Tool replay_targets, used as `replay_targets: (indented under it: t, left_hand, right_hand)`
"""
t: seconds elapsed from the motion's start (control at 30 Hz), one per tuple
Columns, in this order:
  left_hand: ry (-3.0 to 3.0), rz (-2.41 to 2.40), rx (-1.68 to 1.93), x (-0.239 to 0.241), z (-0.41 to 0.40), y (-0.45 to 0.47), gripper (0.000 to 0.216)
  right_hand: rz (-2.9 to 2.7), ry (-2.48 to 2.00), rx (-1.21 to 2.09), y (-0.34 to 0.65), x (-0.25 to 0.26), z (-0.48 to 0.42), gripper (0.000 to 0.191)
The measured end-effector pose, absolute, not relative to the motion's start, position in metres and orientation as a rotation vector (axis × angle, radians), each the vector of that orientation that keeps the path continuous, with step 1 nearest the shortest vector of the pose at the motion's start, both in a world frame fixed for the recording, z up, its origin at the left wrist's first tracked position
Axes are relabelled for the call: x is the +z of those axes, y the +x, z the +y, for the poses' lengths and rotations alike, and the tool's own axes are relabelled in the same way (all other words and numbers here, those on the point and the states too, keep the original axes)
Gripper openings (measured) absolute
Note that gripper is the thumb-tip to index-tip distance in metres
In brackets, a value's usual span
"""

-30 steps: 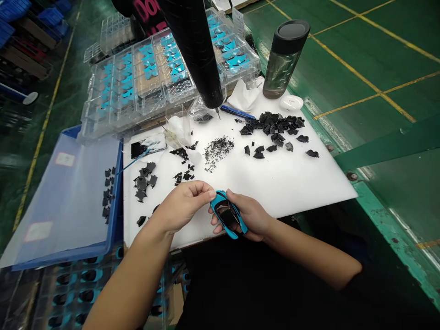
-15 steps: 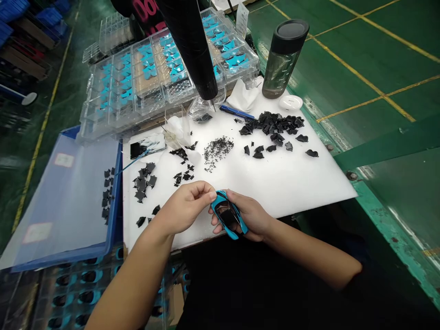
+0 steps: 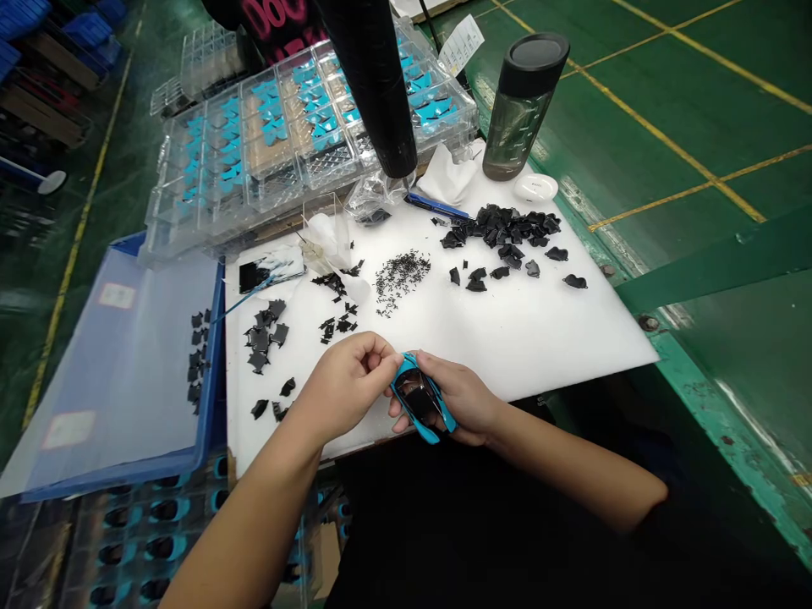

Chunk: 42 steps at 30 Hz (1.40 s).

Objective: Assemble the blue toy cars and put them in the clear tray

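Observation:
A blue and black toy car body (image 3: 415,397) is held low over the front edge of the white work surface. My right hand (image 3: 462,396) wraps round its right side, thumb on top and fingertips showing beneath. With thumb and index finger pinched together, my left hand (image 3: 355,376) touches the car body's far end; any small part between those fingertips is hidden. Beyond the hands lie a scatter of tiny black screws (image 3: 403,279) and small black plastic pieces (image 3: 339,326). Larger black parts (image 3: 260,338) lie left of them.
A black power screwdriver (image 3: 386,110) hangs over the table (image 3: 507,338). Behind stand clear compartment trays (image 3: 266,161) of blue parts, and a bottle (image 3: 526,106). Black parts (image 3: 507,228) are piled at right. A blue bin (image 3: 152,355) adjoins the left edge.
The hanging screwdriver has swung slightly right and the paper tag behind it has tilted. My left hand has shifted a little to the right against the car body; my right hand stays nearly still.

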<state>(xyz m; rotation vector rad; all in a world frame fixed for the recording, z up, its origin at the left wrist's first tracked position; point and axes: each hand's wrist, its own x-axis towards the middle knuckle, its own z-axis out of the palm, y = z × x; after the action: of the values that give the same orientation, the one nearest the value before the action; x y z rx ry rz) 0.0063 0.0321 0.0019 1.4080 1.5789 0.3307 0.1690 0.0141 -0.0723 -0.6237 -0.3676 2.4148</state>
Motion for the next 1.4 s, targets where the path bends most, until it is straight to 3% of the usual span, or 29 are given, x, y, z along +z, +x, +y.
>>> replay_targets:
  t: [0.53, 1.4]
  left_hand:
    - [1.102, 1.203, 0.388, 0.005, 0.036, -0.001, 0.025]
    - [1.347, 1.499, 0.317, 0.013, 0.03, 0.011, 0.029]
  right_hand:
    - [-0.477, -0.641, 2.405, 0.171, -0.073, 0.014, 0.035]
    - [-0.43, -0.641, 2.404, 0.169, -0.073, 0.015, 0.033]
